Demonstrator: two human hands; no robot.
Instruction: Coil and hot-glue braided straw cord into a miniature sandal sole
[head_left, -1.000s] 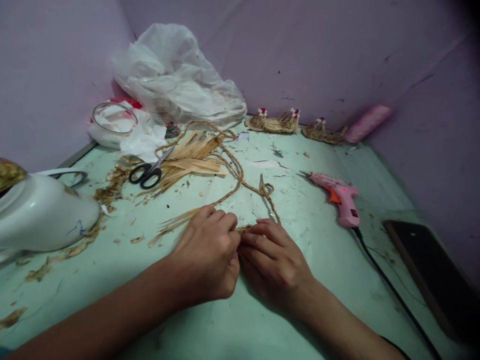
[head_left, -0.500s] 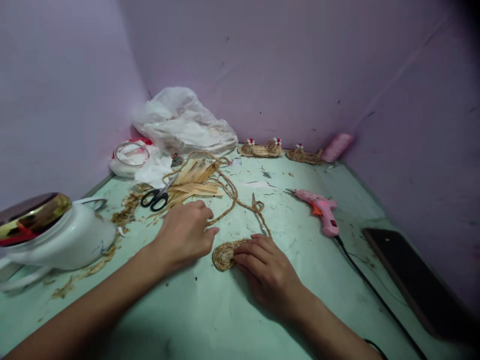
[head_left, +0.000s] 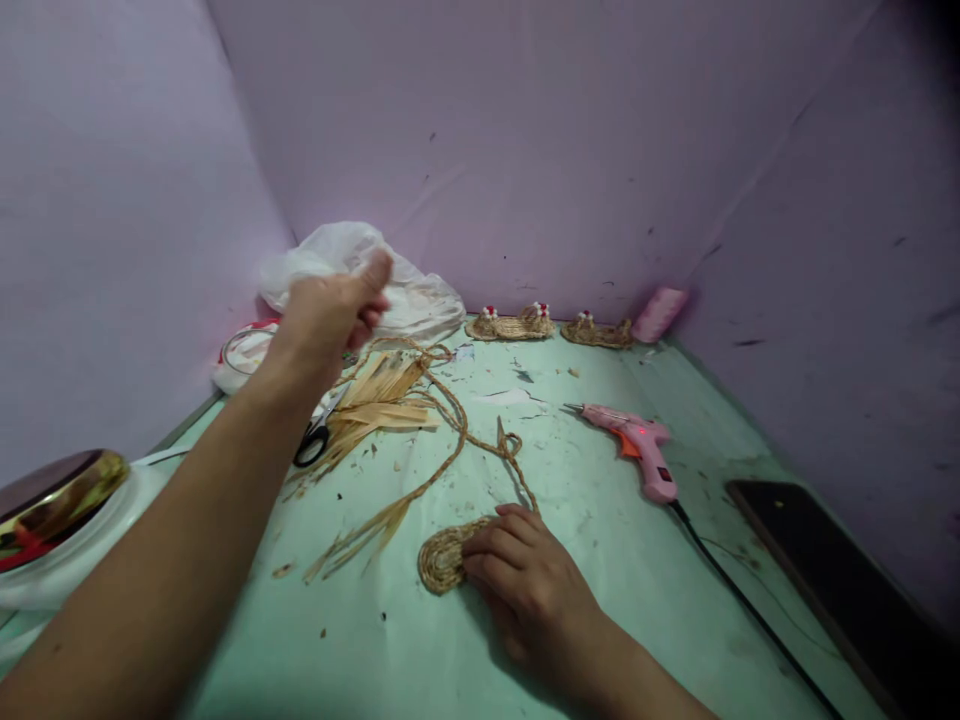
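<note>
In the head view, my right hand [head_left: 521, 575] rests on a small coiled braided straw sole [head_left: 444, 558], its fingers closed over the right part and hiding it. From under these fingers a braided straw cord [head_left: 459, 412] runs up and loops across the table. Its loose, frayed end [head_left: 382, 528] lies left of the sole. My left hand [head_left: 341, 312] is raised in front of the white plastic bag [head_left: 424, 305], thumb stretched up and apart from the loosely curled fingers. Nothing shows in it. Dried straw strips [head_left: 386, 390] and black-handled scissors [head_left: 313, 440] lie below it, partly covered by my forearm.
A pink glue gun [head_left: 637, 440] with a black cable lies at right, near a dark phone [head_left: 817, 580]. Beaded straw slippers [head_left: 511, 328] and a pink roll [head_left: 660, 314] stand along the back wall. A white pot [head_left: 67, 570] is at the left edge.
My left hand has let go of the cord and moved up toward the plastic bag; the cord's frayed end now lies on the table. My right hand keeps holding the sole. The view has tilted up slightly.
</note>
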